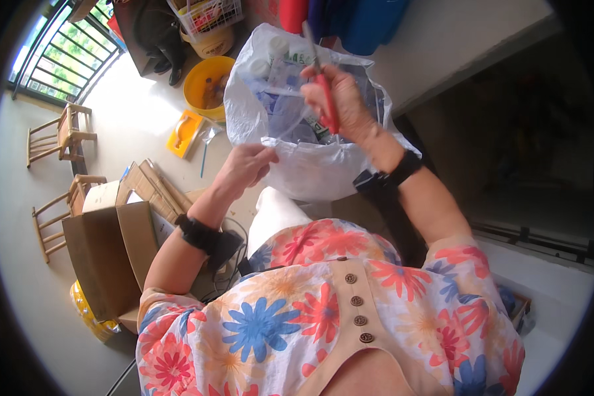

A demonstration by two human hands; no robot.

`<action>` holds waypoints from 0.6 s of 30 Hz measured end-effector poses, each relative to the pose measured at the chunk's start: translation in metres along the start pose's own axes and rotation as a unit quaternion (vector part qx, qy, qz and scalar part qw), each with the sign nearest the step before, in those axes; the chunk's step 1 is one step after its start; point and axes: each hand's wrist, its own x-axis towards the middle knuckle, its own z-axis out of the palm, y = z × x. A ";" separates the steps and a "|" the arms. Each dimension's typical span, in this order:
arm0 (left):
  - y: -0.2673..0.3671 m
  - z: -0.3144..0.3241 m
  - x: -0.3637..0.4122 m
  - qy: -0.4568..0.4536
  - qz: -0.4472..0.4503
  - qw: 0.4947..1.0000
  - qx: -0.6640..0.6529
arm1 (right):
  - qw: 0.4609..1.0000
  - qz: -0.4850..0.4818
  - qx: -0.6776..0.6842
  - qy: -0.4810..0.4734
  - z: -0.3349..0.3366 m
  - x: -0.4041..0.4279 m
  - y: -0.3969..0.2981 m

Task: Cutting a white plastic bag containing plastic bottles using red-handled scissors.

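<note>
In front of me a large white plastic bag [317, 168] stands wide at the mouth. Clear plastic bottles [287, 114] and white-capped containers [277, 46] fill it. My left hand [247, 166] is at the near left rim, with thumb and fingers pinched on the plastic. Over the bag's mouth, my right hand [346, 101] grips a red-handled cutting tool [329, 106]. Its narrow blade points up and away from me; whether it is a knife or closed scissors, I cannot tell.
Beyond the bag's left side are a yellow bucket [192, 81] and an orange plastic piece [184, 133]. An opened cardboard box [96, 262], flattened cardboard [151, 183] and small bamboo chairs [69, 131] stand left. A pale ledge [455, 44] runs along the right.
</note>
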 end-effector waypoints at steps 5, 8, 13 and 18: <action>0.042 0.019 0.038 0.037 0.150 0.986 -0.070 | 1.000 0.013 0.009 -0.010 0.044 -0.029 0.004; 0.075 0.025 0.060 0.031 0.178 0.963 -0.199 | 0.998 -0.024 0.047 -0.026 0.043 -0.041 -0.026; 0.128 -0.001 0.080 0.022 0.262 0.955 -0.135 | 0.993 0.024 0.105 -0.052 0.032 -0.073 -0.027; 0.165 -0.005 0.095 0.009 0.268 0.956 -0.122 | 0.997 0.051 0.045 -0.023 0.044 -0.101 -0.009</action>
